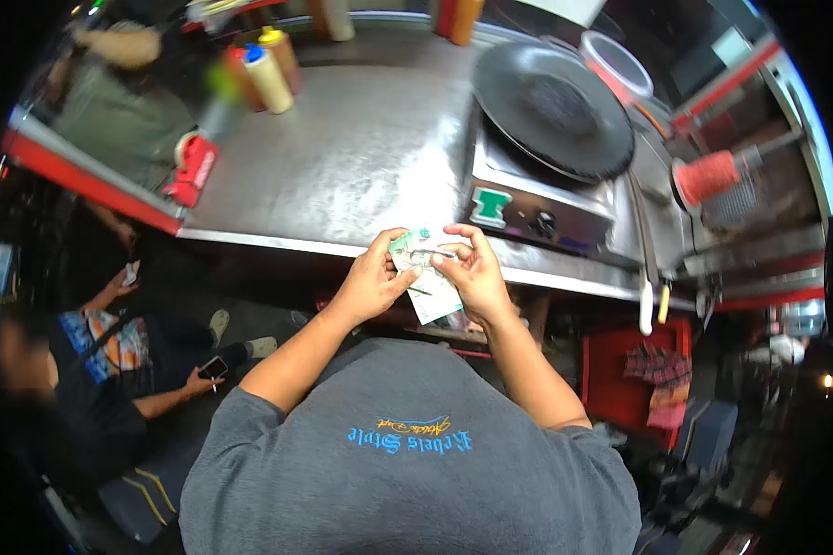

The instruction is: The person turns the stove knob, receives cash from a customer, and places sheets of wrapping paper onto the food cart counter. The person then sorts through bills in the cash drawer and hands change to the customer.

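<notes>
A small white-and-green printed packet [438, 303] is held between my two hands, just in front of the counter's near edge. My left hand [372, 280] pinches its left side, with the thumb lying across the front. On the other side, my right hand [478, 280] grips the upper right part between thumb and fingers. Dark thin marks or strips show near the fingertips, too small to make out. The fingers hide part of the packet.
A metal counter [342, 166] spans the front. On it are a black pan [555, 111] over a burner [537, 208], squeeze bottles [268, 79] and a red tape dispenser [192, 168]. Long-handled utensils [645, 268] overhang the edge. A seated person [111, 361] holds a phone at left.
</notes>
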Demonstrator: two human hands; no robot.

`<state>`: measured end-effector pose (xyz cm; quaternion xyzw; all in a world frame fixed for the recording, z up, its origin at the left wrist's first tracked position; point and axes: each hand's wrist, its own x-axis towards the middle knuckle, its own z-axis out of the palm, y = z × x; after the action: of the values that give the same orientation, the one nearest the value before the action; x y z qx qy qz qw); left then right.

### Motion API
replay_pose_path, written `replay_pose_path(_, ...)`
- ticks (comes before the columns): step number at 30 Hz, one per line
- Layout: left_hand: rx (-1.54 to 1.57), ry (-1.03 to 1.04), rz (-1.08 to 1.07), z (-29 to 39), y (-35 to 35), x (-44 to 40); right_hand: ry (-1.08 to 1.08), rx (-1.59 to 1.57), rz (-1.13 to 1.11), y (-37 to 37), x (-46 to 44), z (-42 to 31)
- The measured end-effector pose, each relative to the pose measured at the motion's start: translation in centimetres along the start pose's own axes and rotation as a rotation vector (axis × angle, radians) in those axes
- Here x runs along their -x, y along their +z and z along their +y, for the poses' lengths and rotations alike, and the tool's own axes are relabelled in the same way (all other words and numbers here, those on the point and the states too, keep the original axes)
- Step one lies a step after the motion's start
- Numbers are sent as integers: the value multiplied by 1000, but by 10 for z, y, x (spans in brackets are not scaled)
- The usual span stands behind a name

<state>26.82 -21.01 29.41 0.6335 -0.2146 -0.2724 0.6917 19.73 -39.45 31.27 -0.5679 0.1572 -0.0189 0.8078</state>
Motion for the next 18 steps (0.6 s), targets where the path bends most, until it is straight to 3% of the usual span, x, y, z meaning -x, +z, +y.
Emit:
replay_pose_path(2,17,-14,109,10,-26,7,86,-125,-116,22,-18,3)
replay_pose_path(5,229,157,242,23,-56,32,169,-50,-184,62,-53,8)
replay_pose_path(6,251,216,316,15,-64,45,95,-129,-246,81,-64,9)
replay_pose_path(9,400,110,534,43,-81,88,145,-284,-386,155,-109,1)
replay_pose_path(14,261,173,224,5,-52,155,105,-91,-564,268,-139,51)
replay_pose_path(15,-101,240,132,5,-42,160,101,-76,-543,290,-141,63)
replay_pose_path(17,75,30,-173,6,-16,169,37,36,-583,323,-139,77)
replay_pose_path(18,97,-7,-132,3,-15,169,-1,-72,-539,340,-131,85)
